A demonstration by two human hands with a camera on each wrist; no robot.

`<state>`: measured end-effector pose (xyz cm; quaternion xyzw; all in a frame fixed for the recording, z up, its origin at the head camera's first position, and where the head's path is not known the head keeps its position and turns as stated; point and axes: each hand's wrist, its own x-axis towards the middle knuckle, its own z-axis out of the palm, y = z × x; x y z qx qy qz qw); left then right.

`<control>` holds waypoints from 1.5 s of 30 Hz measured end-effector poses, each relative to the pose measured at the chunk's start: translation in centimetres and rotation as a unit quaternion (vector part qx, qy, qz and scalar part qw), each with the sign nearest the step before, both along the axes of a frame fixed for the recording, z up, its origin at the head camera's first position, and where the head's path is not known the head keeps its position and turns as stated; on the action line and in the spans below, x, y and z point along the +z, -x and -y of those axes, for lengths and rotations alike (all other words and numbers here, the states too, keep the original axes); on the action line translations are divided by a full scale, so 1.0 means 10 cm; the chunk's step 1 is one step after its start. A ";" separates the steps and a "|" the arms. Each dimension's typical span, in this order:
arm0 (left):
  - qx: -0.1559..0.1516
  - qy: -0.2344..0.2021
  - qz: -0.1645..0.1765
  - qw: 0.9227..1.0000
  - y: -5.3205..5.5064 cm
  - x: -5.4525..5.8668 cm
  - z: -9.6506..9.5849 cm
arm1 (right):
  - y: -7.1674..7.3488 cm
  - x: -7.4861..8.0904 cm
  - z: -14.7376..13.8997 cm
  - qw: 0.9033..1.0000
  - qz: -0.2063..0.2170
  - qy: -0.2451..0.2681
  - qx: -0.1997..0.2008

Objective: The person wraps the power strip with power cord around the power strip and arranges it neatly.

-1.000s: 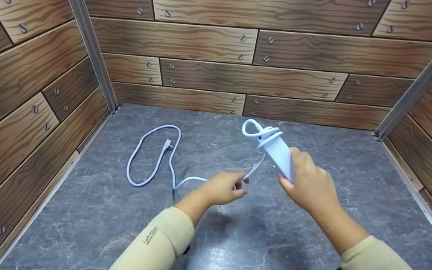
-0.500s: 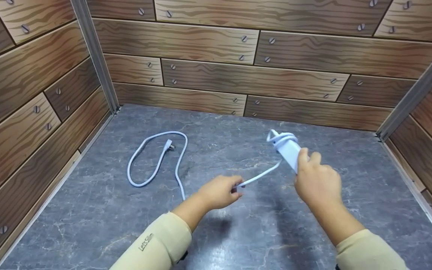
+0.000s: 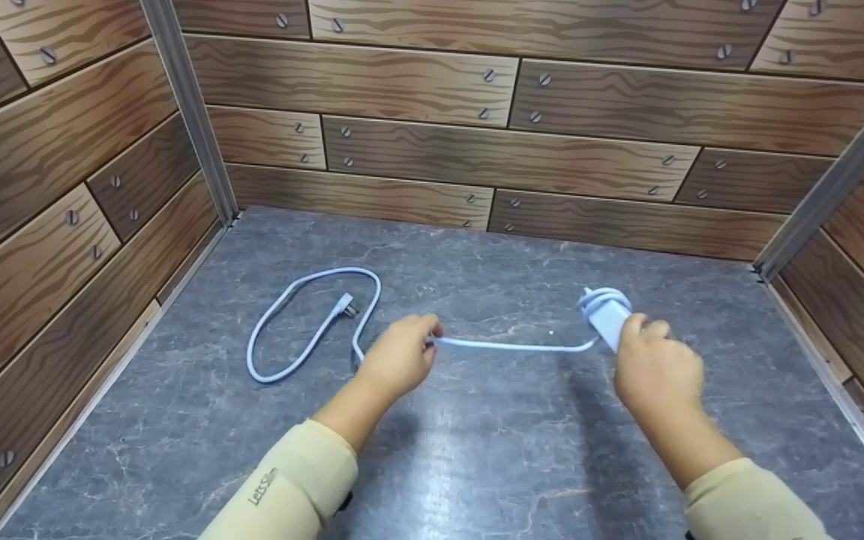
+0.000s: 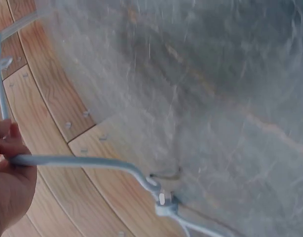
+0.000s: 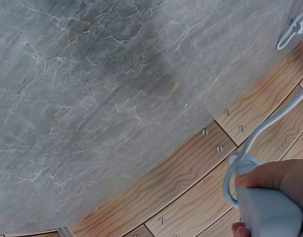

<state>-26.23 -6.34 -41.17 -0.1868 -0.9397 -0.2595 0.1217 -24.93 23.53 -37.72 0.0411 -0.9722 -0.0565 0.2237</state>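
A pale blue power strip [image 3: 609,324] is in my right hand [image 3: 661,371], which grips its near end. Some of its cord [image 3: 514,346] is wound around the far end. From there the cord runs almost straight across to my left hand [image 3: 400,356], which pinches it between thumb and fingers. Beyond the left hand, the rest of the cord lies in a wide loop that ends at a plug [image 3: 345,304] with metal prongs. In the right wrist view, my thumb [image 5: 270,174] lies along the strip's side; its underside is hidden.
All this happens over a grey marbled tabletop [image 3: 477,450]. Wood-patterned panels [image 3: 417,150] stand at the back and on both sides, joined by metal corner posts [image 3: 190,112].
My right hand has moved right and lower with the power strip. My left hand has shifted left along with the cord, and the stretch between the hands has become longer and straighter.
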 end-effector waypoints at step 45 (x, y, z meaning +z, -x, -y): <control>-0.064 0.203 -0.228 0.950 0.50 0.63 0.23 | -0.16 -0.02 0.19 0.875 -0.020 -0.073 0.478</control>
